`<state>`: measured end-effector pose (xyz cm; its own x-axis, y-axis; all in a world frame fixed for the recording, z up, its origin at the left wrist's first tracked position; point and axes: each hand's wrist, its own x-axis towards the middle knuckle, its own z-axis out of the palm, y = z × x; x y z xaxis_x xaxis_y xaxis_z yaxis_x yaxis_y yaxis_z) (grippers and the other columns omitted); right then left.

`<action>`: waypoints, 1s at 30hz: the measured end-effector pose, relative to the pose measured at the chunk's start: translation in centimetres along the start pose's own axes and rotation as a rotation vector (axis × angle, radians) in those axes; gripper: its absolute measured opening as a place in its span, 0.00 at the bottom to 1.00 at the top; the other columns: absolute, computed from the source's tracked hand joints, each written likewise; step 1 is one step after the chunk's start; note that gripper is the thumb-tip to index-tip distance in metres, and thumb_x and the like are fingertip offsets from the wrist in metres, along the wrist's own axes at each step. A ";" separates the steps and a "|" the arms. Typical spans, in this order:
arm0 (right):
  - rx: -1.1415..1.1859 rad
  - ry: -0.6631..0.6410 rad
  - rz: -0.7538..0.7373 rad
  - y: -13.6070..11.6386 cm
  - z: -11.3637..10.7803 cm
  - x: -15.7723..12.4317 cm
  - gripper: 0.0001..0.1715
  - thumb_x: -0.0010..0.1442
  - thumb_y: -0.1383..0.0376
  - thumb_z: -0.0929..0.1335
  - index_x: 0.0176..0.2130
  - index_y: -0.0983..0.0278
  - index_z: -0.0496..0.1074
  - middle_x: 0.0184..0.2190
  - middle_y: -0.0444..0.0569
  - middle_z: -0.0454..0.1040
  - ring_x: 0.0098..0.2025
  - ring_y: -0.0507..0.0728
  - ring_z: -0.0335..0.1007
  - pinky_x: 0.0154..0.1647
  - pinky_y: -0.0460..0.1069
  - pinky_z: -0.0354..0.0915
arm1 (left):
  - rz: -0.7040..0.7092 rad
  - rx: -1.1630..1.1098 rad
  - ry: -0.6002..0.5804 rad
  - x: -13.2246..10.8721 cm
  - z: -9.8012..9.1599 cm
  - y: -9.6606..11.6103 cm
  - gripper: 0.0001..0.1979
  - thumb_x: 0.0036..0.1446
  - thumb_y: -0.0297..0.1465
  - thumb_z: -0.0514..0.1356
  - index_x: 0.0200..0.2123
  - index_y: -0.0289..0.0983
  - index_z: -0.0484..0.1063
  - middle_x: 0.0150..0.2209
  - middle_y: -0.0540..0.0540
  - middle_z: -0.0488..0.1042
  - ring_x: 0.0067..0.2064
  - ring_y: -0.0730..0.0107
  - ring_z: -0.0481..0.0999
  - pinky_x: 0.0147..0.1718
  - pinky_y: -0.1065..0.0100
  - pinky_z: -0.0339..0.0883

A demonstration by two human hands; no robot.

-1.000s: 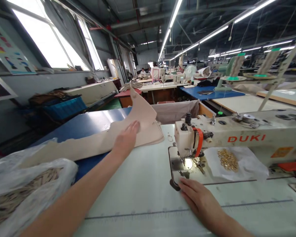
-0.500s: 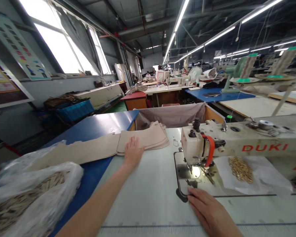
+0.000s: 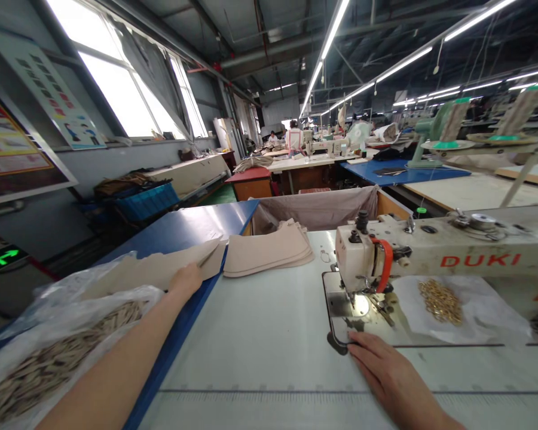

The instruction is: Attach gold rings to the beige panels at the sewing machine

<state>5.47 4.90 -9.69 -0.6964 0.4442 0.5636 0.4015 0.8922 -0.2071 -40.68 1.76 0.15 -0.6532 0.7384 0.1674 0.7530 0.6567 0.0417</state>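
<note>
My left hand (image 3: 187,280) is at the beige fabric panels (image 3: 156,267) lying on the blue table, closed on the edge of the top panel, which lifts slightly beside it. Its fingertips are partly hidden. To its right, a stack of similar beige panels (image 3: 269,249) rests on the pale sewing table. My right hand (image 3: 382,365) lies flat with its fingers stretched out, their tips at the front edge of the metal plate of the sewing machine (image 3: 358,263). I see nothing held in it.
A clear plastic bag (image 3: 150,294) of narrow beige strips stands at the left on the blue table (image 3: 192,222). Gold-coloured metal pieces (image 3: 439,300) lie on white paper under the machine arm. A cloth-lined bin (image 3: 314,208) is behind the table. A ruler scale (image 3: 260,397) runs along the front.
My left hand has moved left from the stack on the sewing table to the panels on the blue table, where one edge is now raised. My right hand stays by the machine plate.
</note>
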 end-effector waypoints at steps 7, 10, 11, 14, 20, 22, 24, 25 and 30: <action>0.036 -0.004 0.042 -0.1 0.3 -0.2 0.17 0.64 0.70 0.59 0.42 0.63 0.75 0.46 0.52 0.76 0.47 0.57 0.73 0.50 0.51 0.70 | -0.116 -0.117 0.528 -3.8 -6.9 -0.1 0.23 0.63 0.26 0.38 0.59 0.28 0.57 0.57 0.34 0.67 0.57 0.51 0.68 0.50 0.52 0.66; 0.019 -0.029 0.055 0.0 0.5 -0.4 0.17 0.64 0.69 0.59 0.42 0.63 0.75 0.48 0.52 0.75 0.47 0.58 0.73 0.50 0.53 0.70 | 0.175 -0.114 0.649 -7.9 -8.0 1.6 0.25 0.62 0.25 0.39 0.63 0.32 0.52 0.64 0.42 0.58 0.63 0.60 0.58 0.60 0.57 0.57; 0.016 -0.040 0.049 0.1 0.5 -0.4 0.16 0.64 0.68 0.59 0.43 0.63 0.75 0.48 0.52 0.75 0.48 0.59 0.73 0.50 0.54 0.70 | 0.320 -0.086 0.655 -9.8 -7.7 2.4 0.26 0.62 0.24 0.40 0.63 0.33 0.52 0.63 0.42 0.58 0.63 0.61 0.59 0.61 0.58 0.56; 0.037 -0.030 0.025 0.2 0.3 -0.3 0.16 0.65 0.66 0.60 0.46 0.63 0.73 0.47 0.52 0.75 0.48 0.58 0.73 0.50 0.54 0.70 | 0.680 0.031 0.534 -16.5 -4.0 5.7 0.29 0.57 0.18 0.40 0.61 0.33 0.57 0.59 0.41 0.66 0.58 0.64 0.67 0.55 0.62 0.65; 0.127 0.017 0.090 -1.2 0.9 0.5 0.24 0.66 0.63 0.59 0.59 0.64 0.62 0.56 0.55 0.67 0.57 0.59 0.64 0.55 0.55 0.66 | 0.876 -0.034 0.384 -27.9 7.9 14.1 0.21 0.55 0.24 0.50 0.51 0.35 0.71 0.44 0.39 0.79 0.46 0.59 0.77 0.37 0.67 0.75; 0.120 -0.104 0.060 -1.6 1.7 0.8 0.23 0.65 0.63 0.59 0.58 0.63 0.64 0.57 0.55 0.66 0.58 0.60 0.63 0.55 0.57 0.65 | 0.838 -0.124 0.459 -29.4 10.3 16.5 0.18 0.56 0.27 0.51 0.48 0.35 0.74 0.40 0.37 0.80 0.42 0.58 0.79 0.32 0.66 0.75; 0.096 -0.223 0.013 -1.5 2.6 1.1 0.23 0.65 0.65 0.59 0.57 0.62 0.66 0.58 0.54 0.65 0.60 0.60 0.61 0.56 0.58 0.65 | 0.813 -0.165 0.492 -30.0 11.1 18.1 0.16 0.57 0.29 0.52 0.44 0.34 0.76 0.38 0.36 0.80 0.40 0.58 0.80 0.28 0.67 0.75; 0.084 -0.264 -0.013 -1.2 3.0 1.2 0.23 0.64 0.66 0.59 0.58 0.62 0.65 0.59 0.53 0.63 0.60 0.60 0.60 0.56 0.58 0.64 | 0.837 -0.178 0.485 -30.0 10.9 18.4 0.15 0.57 0.31 0.53 0.42 0.34 0.76 0.38 0.36 0.80 0.39 0.58 0.80 0.27 0.67 0.75; 0.064 -0.310 -0.119 0.2 3.4 1.8 0.25 0.65 0.64 0.60 0.61 0.60 0.60 0.62 0.51 0.59 0.62 0.58 0.57 0.59 0.56 0.61 | 1.052 -0.293 0.378 -27.2 4.7 13.4 0.16 0.61 0.36 0.50 0.45 0.38 0.73 0.45 0.44 0.79 0.47 0.68 0.77 0.43 0.71 0.73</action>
<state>2.30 6.13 -11.42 -0.8879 0.3319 0.3185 0.2753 0.9381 -0.2102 -13.22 -8.83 -8.50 0.3356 0.7740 0.5369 0.9327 -0.3530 -0.0742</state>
